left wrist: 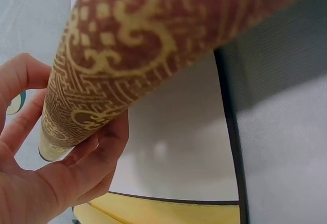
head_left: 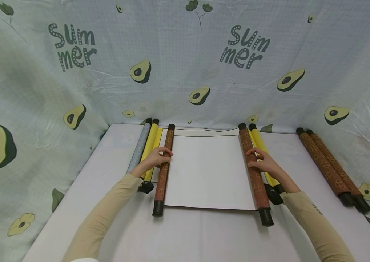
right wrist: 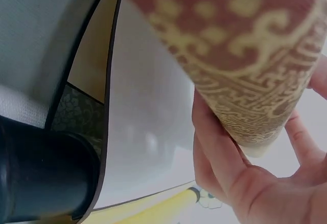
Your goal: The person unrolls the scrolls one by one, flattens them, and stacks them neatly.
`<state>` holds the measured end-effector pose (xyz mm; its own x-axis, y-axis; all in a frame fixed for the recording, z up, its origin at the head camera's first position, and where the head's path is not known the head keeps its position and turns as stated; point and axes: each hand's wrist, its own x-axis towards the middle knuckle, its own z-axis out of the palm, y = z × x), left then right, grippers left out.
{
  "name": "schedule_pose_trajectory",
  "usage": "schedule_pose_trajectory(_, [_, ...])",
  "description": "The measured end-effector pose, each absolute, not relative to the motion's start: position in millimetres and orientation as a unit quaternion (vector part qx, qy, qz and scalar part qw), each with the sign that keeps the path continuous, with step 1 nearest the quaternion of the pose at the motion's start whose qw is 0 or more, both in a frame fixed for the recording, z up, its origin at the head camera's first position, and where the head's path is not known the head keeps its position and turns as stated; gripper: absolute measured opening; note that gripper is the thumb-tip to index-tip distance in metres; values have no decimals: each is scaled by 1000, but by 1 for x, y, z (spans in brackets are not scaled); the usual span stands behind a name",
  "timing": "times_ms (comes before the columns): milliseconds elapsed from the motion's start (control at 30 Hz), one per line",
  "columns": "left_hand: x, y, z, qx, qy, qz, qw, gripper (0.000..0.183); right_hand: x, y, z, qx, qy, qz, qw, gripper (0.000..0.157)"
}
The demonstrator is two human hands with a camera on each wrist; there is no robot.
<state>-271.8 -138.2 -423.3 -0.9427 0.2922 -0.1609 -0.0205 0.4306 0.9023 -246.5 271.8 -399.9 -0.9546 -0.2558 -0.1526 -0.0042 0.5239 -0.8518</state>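
Note:
A brown patterned hanging scroll with black rod ends lies partly unrolled, its white sheet [head_left: 208, 171] spread between two rolls. My left hand [head_left: 157, 157] grips the left roll [head_left: 162, 182] near its middle, thumb and fingers on either side. On the other side, my right hand [head_left: 264, 162] holds the right roll [head_left: 257, 187] the same way. The left wrist view shows the fingers curled round the gold-patterned roll [left wrist: 112, 40]. Fingers also curl round the other roll [right wrist: 250, 70] in the right wrist view. Yellow rolls [head_left: 150, 145] lie just outside the left roll.
Beyond the left yellow rolls lies a grey roll [head_left: 139, 147]. Another yellow roll [head_left: 260, 140] is beside the right brown roll, partly behind my hand. Two brown rolls [head_left: 325, 169] lie together at the table's right. An avocado-print cloth [head_left: 185, 54] hangs behind the white table [head_left: 185, 236].

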Motion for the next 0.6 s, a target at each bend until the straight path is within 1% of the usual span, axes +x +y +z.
schedule_pose_trajectory(267, [-272, -139, -424, 88, 831, 533, 130, 34, -257, 281, -416, -69, 868, -476, 128, 47])
schedule_pose_trajectory(467, [-274, -141, -422, 89, 832, 532, 126, 34, -256, 275, -418, -51, 889, -442, 105, 53])
schedule_pose_trajectory(600, [-274, -142, -423, 79, 831, 535, 131, 33, -255, 272, -419, -52, 899, -425, 94, 54])
